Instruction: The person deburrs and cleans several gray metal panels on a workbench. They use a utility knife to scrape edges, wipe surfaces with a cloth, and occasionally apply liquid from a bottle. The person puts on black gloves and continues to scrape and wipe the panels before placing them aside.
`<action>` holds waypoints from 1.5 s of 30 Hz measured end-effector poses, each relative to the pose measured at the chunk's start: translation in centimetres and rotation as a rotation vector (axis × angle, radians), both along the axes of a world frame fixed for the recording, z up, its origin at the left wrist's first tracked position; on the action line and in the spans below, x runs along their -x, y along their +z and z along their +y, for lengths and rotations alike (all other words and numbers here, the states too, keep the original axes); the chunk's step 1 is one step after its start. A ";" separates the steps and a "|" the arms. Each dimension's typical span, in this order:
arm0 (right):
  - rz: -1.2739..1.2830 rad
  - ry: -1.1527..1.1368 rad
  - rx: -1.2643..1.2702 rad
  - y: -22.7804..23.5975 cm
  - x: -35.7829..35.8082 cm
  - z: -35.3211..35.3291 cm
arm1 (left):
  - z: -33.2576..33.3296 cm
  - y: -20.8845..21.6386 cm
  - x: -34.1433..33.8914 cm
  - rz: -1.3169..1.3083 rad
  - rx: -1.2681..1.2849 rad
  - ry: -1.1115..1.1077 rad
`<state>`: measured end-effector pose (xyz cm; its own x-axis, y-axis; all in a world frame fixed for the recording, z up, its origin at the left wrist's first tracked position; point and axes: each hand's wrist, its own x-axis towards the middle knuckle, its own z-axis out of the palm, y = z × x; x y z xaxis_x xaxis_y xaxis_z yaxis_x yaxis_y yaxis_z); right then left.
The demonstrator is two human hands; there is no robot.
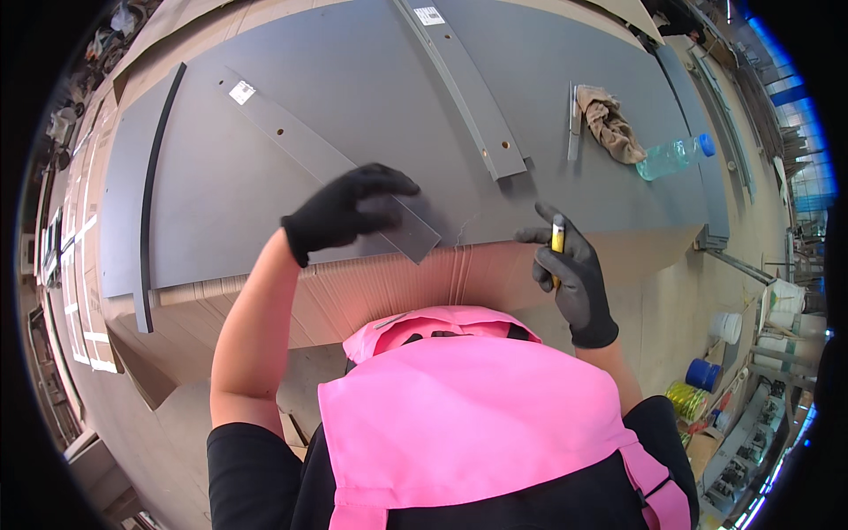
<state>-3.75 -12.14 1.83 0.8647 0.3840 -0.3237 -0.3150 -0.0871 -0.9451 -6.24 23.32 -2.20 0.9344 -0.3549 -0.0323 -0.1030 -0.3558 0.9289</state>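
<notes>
My left hand (353, 208), in a black glove, is above a flat grey metal strip (322, 159) with a white label and a hole. Its fingers are spread from the thumb, with nothing visible between them. The strip lies slantwise, its near end poking past the edge of a large grey panel (371, 88). My right hand (570, 274), in a dark grey glove, is in front of the panel's near edge. Its thumb and curled fingers hold a slim yellow pen-like tool (557, 238) upright, while the index finger points out. Part of the tool is hidden by the fingers.
A grey metal channel (477, 115) lies ahead on the panel. To its right are a thin metal ruler-like piece (574, 128), a brown rag (609, 124) and a clear bottle (667, 161) with a blue cap. Cardboard (340, 300) lies under the panel; a dark edge strip (155, 194) lies left.
</notes>
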 end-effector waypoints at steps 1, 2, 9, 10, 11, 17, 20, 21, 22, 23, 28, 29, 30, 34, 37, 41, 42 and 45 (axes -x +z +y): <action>0.034 0.027 -0.015 0.4 -0.3 0.4 | 0.4 1.1 0.1 0.056 0.084 0.097; -0.033 0.079 -0.062 0.9 -0.6 1.0 | 0.3 2.3 -0.2 0.036 0.077 0.147; -0.445 0.292 -0.044 4.5 -3.2 8.2 | -7.5 8.2 -1.5 0.024 0.533 0.175; -0.567 0.332 0.027 4.8 -3.4 8.9 | -8.1 8.5 -1.4 -0.012 0.575 0.171; -0.583 0.315 0.001 5.0 -3.5 9.5 | -8.2 8.6 -1.4 0.059 0.585 0.203; -0.621 0.390 -0.101 3.3 -4.3 9.1 | -8.5 7.7 -1.1 -0.201 0.558 0.493; -0.561 0.290 -0.043 1.0 -6.2 5.7 | -7.0 5.7 0.8 -0.361 0.704 0.711; -0.490 0.241 -0.007 0.2 -6.8 4.1 | -5.8 4.9 1.9 -0.251 0.752 0.775; -0.401 0.181 0.053 -0.7 -7.2 2.2 | -4.4 4.2 3.3 -0.145 0.794 0.884; -0.367 0.166 0.047 -1.6 -7.6 0.4 | -3.0 3.2 5.0 -0.123 0.607 0.886; -0.346 -0.046 0.186 -6.7 -7.9 -5.1 | -2.2 -1.8 12.3 0.160 0.567 1.151; -0.406 -0.082 0.245 -7.5 -8.4 -5.6 | -2.6 -2.2 12.9 0.230 0.513 1.194; -0.478 -0.101 0.300 -8.1 -9.0 -5.9 | -3.3 -2.4 13.2 0.206 0.461 1.183; -1.057 -0.129 0.694 -9.1 -13.4 -5.4 | -5.2 -2.4 11.0 0.128 0.261 1.167; -1.146 -0.189 0.883 -9.1 -16.3 -3.9 | -5.5 -2.1 8.3 0.080 0.077 1.094; -1.129 -0.136 1.018 -8.0 -20.5 -3.5 | -4.7 -2.1 4.6 -0.161 -0.309 0.822; -1.203 -0.099 0.982 -7.7 -21.8 -3.9 | -4.4 -2.1 3.6 -0.228 -0.403 0.794; -1.416 0.101 0.901 -7.1 -25.6 -5.4 | -3.3 -2.5 0.8 -0.386 -0.548 0.750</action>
<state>21.86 -17.56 -5.23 0.6320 0.5911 0.5012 0.7207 -0.6860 -0.1000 -7.04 19.98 -4.75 0.8915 0.3022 0.3374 0.0631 -0.8204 0.5683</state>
